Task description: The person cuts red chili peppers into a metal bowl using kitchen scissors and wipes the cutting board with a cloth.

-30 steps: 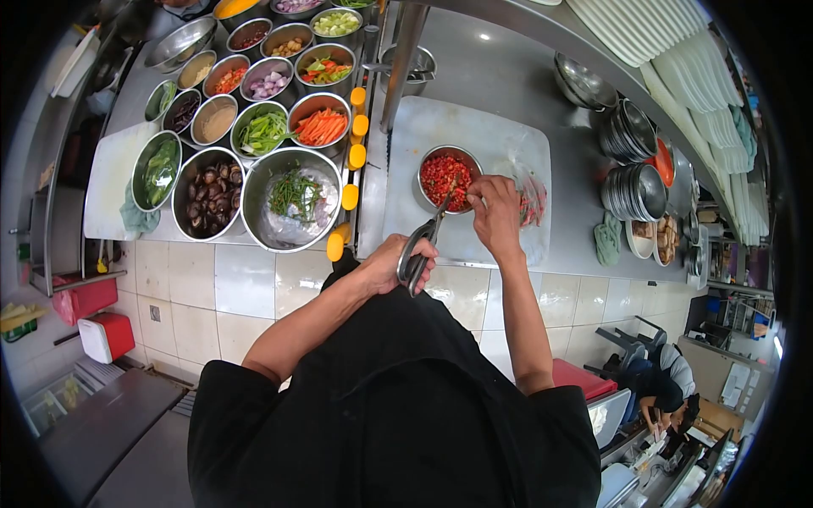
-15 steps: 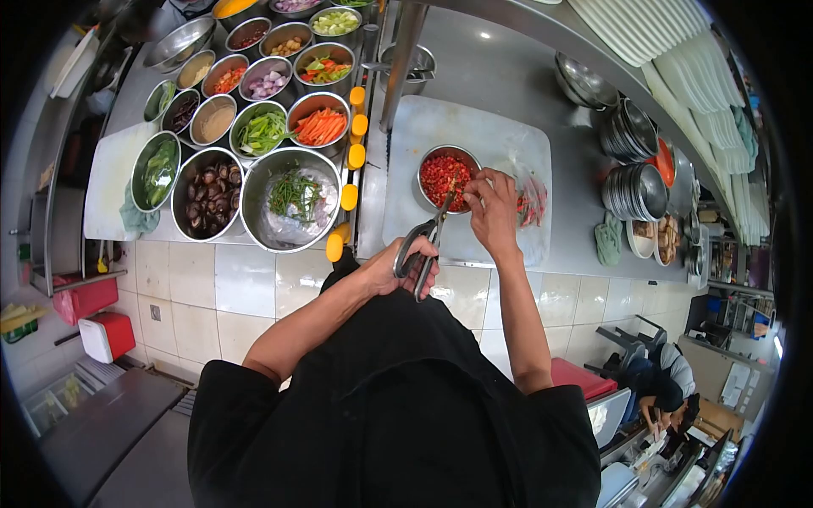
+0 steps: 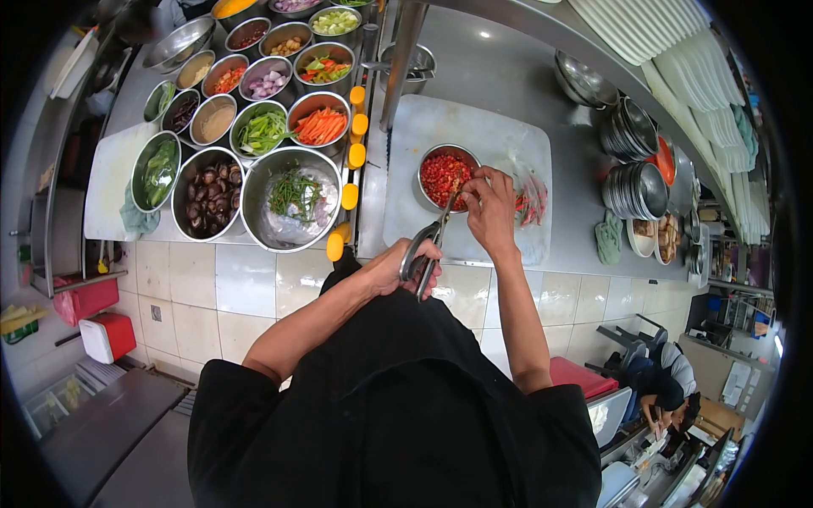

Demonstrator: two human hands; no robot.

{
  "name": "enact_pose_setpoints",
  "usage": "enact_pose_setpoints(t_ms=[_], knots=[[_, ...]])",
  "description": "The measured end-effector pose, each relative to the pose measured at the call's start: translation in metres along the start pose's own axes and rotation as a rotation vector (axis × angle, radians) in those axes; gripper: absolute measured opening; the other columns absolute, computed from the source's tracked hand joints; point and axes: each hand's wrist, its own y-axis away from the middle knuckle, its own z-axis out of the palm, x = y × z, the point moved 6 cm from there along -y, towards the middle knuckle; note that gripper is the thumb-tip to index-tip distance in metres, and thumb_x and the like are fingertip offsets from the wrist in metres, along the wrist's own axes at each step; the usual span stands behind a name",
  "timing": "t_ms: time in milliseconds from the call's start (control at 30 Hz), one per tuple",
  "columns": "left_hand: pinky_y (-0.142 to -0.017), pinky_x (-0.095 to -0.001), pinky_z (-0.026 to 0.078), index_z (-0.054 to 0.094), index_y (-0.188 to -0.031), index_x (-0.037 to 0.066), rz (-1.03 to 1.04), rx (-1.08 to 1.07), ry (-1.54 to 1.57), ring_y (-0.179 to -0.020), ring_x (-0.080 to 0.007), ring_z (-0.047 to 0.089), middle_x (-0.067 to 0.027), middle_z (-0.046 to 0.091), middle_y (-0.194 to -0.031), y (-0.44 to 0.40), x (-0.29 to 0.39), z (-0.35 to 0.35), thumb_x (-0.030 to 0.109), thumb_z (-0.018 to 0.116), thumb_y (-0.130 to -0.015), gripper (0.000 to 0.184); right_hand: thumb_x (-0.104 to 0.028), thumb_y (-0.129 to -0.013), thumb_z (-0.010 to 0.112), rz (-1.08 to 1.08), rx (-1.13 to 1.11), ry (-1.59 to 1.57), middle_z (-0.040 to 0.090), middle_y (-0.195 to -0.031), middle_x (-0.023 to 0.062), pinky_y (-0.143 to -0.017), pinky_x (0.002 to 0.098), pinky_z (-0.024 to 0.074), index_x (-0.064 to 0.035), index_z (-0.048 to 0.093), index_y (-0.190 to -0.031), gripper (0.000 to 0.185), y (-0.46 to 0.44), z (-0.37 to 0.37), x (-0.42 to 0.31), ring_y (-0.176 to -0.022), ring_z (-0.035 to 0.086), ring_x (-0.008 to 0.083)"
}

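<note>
My left hand [image 3: 428,269] is wrapped around the handles of a pair of scissors [image 3: 418,251]. Their blades point up over the near rim of a metal bowl [image 3: 421,184] that stands on a white cutting board [image 3: 525,140]. Chopped red chillies [image 3: 443,176] fill much of the bowl. At its right rim, the fingers of my right hand [image 3: 492,207] are pinched together close to the blade tips, on what looks like a red chilli mostly hidden by the fingers. To the right of that hand lies a clear plastic bag [image 3: 530,201] with whole red chillies.
Metal pots of cut vegetables stand on the left, including carrot strips [image 3: 321,127], mushrooms [image 3: 208,200] and a large pot of green herbs [image 3: 295,193]. A shelf post [image 3: 403,63] rises behind the board. Stacked bowls [image 3: 635,193] and a green cloth [image 3: 608,238] sit at right.
The scissors' blades have come closer together, and my left hand has shifted very slightly to the right. My right hand stays at the bowl's rim.
</note>
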Motion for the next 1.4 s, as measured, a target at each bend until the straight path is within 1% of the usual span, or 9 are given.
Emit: enact_pose_setpoints(t_ms=[300, 633, 833, 1000, 1067, 1167, 1267, 1367, 1400], knots=[[-0.058, -0.0341, 0.053, 0.060, -0.083, -0.001, -0.007, -0.004, -0.034, -0.061, -0.0213, 0.062, -0.0121, 0.061, -0.070, -0.001, 0.001, 0.001, 0.041, 0.059, -0.079, 0.042, -0.004, -0.075, 0.065, 0.001, 0.014, 0.002, 0.054, -0.111, 0.0063, -0.086, 0.0410, 0.0367, -0.0062, 0.061, -0.084, 0.011, -0.002, 0.000, -0.003, -0.106, 0.047, 0.0281], [-0.043, -0.0284, 0.049, 0.059, -0.078, -0.002, 0.092, 0.126, -0.089, -0.049, -0.0179, 0.058, -0.0102, 0.058, -0.066, -0.004, 0.005, -0.008, 0.030, 0.067, -0.077, 0.033, -0.004, -0.074, 0.065, -0.004, 0.020, 0.029, 0.055, -0.108, 0.0060, -0.083, 0.0421, 0.0374, -0.0069, 0.060, -0.083, 0.011, -0.002, 0.001, -0.002, -0.104, 0.047, 0.0279], [-0.046, -0.0303, 0.050, 0.059, -0.080, -0.001, 0.098, 0.047, 0.063, -0.049, -0.0191, 0.058, -0.0100, 0.058, -0.066, -0.002, 0.003, -0.007, 0.028, 0.065, -0.078, 0.030, -0.012, -0.083, 0.063, 0.151, 0.013, -0.229, 0.057, -0.095, 0.0113, -0.073, 0.0409, 0.0436, -0.0040, 0.058, -0.086, 0.009, -0.023, 0.001, -0.005, -0.084, 0.056, 0.0308], [-0.047, -0.0309, 0.050, 0.059, -0.082, -0.002, 0.111, 0.027, 0.088, -0.052, -0.0201, 0.058, -0.0102, 0.058, -0.066, -0.007, 0.002, -0.007, 0.029, 0.063, -0.081, 0.031, -0.010, -0.085, 0.062, -0.018, -0.140, -0.443, 0.056, -0.100, 0.0143, -0.077, 0.0368, 0.0486, -0.0007, 0.057, -0.095, 0.014, -0.062, 0.032, -0.094, -0.083, 0.059, 0.0309], [-0.049, -0.0323, 0.050, 0.059, -0.085, -0.001, 0.158, -0.010, 0.109, -0.054, -0.0207, 0.059, -0.0107, 0.059, -0.069, -0.010, -0.002, -0.011, 0.028, 0.059, -0.083, 0.029, -0.011, -0.083, 0.065, -0.233, -0.026, -0.537, 0.057, -0.105, 0.0139, -0.077, 0.0373, 0.0499, -0.0018, 0.058, -0.101, 0.021, -0.072, 0.028, -0.140, -0.087, 0.060, 0.0311], [-0.048, -0.0320, 0.049, 0.059, -0.086, 0.000, 0.129, 0.020, 0.074, -0.054, -0.0204, 0.058, -0.0102, 0.059, -0.069, -0.007, -0.002, -0.017, 0.026, 0.058, -0.083, 0.026, -0.011, -0.080, 0.068, -0.272, 0.139, -0.539, 0.058, -0.109, 0.0129, -0.075, 0.0356, 0.0502, -0.0033, 0.060, -0.105, 0.028, -0.078, 0.011, -0.148, -0.090, 0.061, 0.0284], [-0.047, -0.0317, 0.048, 0.058, -0.084, 0.001, 0.100, 0.101, 0.080, -0.052, -0.0201, 0.057, -0.0097, 0.058, -0.066, -0.001, 0.000, -0.017, 0.025, 0.060, -0.081, 0.024, -0.010, -0.079, 0.069, -0.024, 0.094, -0.523, 0.062, -0.103, 0.0119, -0.075, 0.0325, 0.0501, -0.0022, 0.062, -0.102, 0.026, -0.070, 0.003, -0.082, -0.088, 0.062, 0.0234], [-0.047, -0.0313, 0.049, 0.057, -0.083, 0.001, 0.095, 0.089, 0.080, -0.052, -0.0195, 0.057, -0.0093, 0.058, -0.067, -0.001, 0.002, -0.019, 0.024, 0.061, -0.080, 0.023, -0.006, -0.079, 0.066, 0.219, 0.408, -0.397, 0.063, -0.083, 0.0123, -0.067, 0.0320, 0.0499, -0.0029, 0.066, -0.086, 0.007, -0.031, -0.008, 0.020, -0.073, 0.062, 0.0259], [-0.047, -0.0315, 0.049, 0.058, -0.083, 0.000, 0.112, 0.082, 0.091, -0.052, -0.0197, 0.057, -0.0098, 0.058, -0.067, -0.002, 0.004, -0.020, 0.025, 0.063, -0.079, 0.026, -0.005, -0.078, 0.065, 0.286, 0.397, -0.274, 0.062, -0.082, 0.0120, -0.068, 0.0337, 0.0498, -0.0039, 0.066, -0.086, 0.008, -0.013, -0.005, 0.060, -0.075, 0.061, 0.0266]])
